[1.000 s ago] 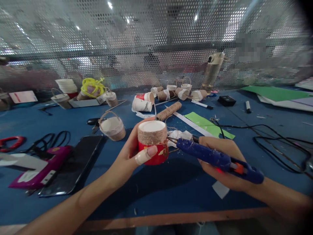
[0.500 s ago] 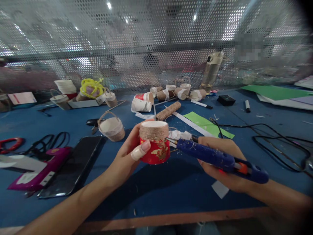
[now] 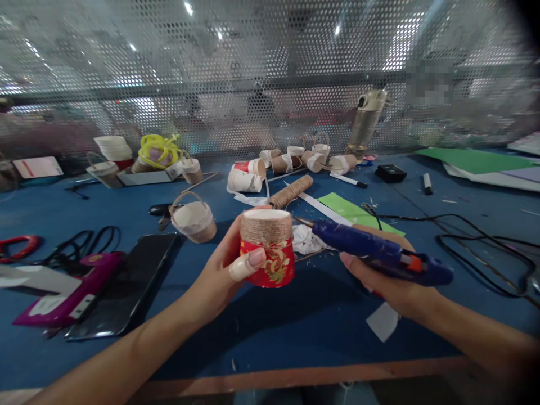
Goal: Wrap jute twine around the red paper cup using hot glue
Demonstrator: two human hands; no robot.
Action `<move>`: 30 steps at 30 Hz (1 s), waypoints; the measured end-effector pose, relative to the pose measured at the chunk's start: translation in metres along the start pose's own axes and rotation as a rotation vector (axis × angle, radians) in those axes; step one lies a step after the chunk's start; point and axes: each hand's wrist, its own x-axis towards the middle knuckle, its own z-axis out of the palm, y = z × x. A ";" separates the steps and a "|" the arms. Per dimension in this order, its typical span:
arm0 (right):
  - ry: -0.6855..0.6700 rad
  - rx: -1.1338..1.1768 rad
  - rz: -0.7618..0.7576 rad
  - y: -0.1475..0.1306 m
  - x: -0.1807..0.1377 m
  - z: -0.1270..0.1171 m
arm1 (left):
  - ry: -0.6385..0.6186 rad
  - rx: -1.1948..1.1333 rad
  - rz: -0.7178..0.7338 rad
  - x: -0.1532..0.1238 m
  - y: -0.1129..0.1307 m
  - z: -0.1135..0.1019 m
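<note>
My left hand (image 3: 230, 256) grips a red paper cup (image 3: 276, 264) with a gold pattern, held upright above the table. Brown twine (image 3: 266, 228) wraps the cup's upper part below its white rim. The thumb, with a bandage-like wrap, presses on the cup's front; the other fingers are behind it. In my right hand (image 3: 379, 275) is a dark blue hot glue gun (image 3: 358, 243), its metal nozzle pointing left, slightly apart from the cup's right side. White lace ribbon (image 3: 307, 240) lies on the table behind the cup and nozzle.
A twine-wrapped small basket (image 3: 194, 219) stands left of the cup. Nearby lie a phone (image 3: 130, 281), a purple packet (image 3: 76, 292) and a twine roll (image 3: 291, 191). Further back are several small baskets, paper cups (image 3: 244, 181) and a bottle (image 3: 366, 124). A black cable (image 3: 459, 242) curls at right.
The glue gun's nozzle has moved up and away from the twine's edge on the cup. The cup has turned or tilted slightly in my left hand.
</note>
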 end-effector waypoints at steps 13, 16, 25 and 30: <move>-0.106 0.477 0.161 -0.004 0.017 0.024 | -0.105 0.011 -0.106 -0.003 -0.010 0.012; -0.088 0.502 0.181 0.000 0.015 0.021 | -0.093 0.028 -0.106 -0.001 -0.011 0.007; -0.113 0.583 0.192 0.006 0.012 0.023 | -0.159 0.064 -0.060 0.003 -0.016 0.000; -0.169 0.639 0.230 0.010 0.011 0.025 | -0.184 0.059 -0.035 0.002 -0.017 0.002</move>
